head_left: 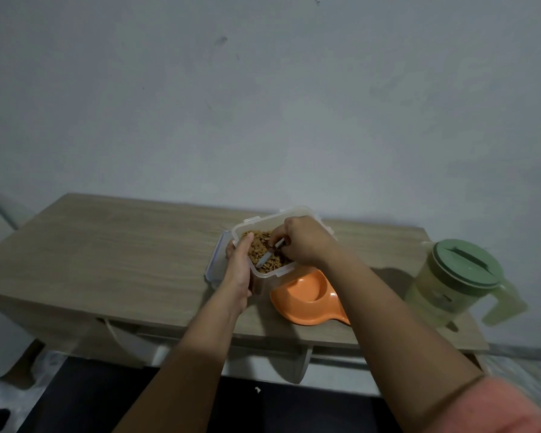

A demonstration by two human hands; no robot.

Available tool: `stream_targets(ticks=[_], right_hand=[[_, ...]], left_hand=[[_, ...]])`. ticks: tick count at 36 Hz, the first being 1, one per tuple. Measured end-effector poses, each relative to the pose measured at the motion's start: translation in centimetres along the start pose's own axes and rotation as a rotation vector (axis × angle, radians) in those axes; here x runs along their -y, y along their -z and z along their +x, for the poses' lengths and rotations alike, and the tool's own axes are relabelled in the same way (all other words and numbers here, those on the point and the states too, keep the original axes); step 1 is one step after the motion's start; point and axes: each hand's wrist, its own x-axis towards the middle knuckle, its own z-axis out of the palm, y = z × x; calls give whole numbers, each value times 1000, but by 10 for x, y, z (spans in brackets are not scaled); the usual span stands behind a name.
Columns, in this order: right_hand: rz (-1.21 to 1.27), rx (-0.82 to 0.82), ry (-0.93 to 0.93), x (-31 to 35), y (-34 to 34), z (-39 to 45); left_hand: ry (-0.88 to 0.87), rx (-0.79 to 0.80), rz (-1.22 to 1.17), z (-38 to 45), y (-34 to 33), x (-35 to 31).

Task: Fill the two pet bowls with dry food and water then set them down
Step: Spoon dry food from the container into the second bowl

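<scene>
Now the left hand [238,270] grips the kibble container [264,245]; the right hand [303,242] pinches the scoop [270,253]: dig level, then tip into the orange bowl [306,300] at five o'clock.

Looking forward and down from head height, a single wide-angle view, standing close at the near edge of the wooden table [113,245]. Facing the grey wall [263,89] square on, with that wall filling the whole upper half. Bending straight lines outward toward the edges. Taking in both forearms reaching away from the bottom edge, the left hand [238,270] and right hand [303,242] sitting just below centre. Catching floor along the bottom corners.
</scene>
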Motion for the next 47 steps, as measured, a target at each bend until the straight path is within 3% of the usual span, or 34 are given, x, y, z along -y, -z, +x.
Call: stream_targets(ticks=[4,9,15,20,26,36,47], right_hand=[[-4,-23,9,2,-3,2],[172,-303,8,1,-3,1],[404,-579,-148,-2,3,-5],[534,-695,-311,-8,-1,-8],[570,-705,-462,-16,-7,-5],[986,-652,-742,-23,-24,-9],[1288,-591,-866,-36,-38,-10]], left_hand=[[-1,28,12,-1,1,-1],[-21,-24,9,-2,3,2],[-77,-45,-66,-10,2,2],[-117,-42,-85,-10,2,7],[-93,-1,-68,-12,0,14],[-126,-48,-73,-16,-2,15],[-165,-138,-194,-15,-7,35]])
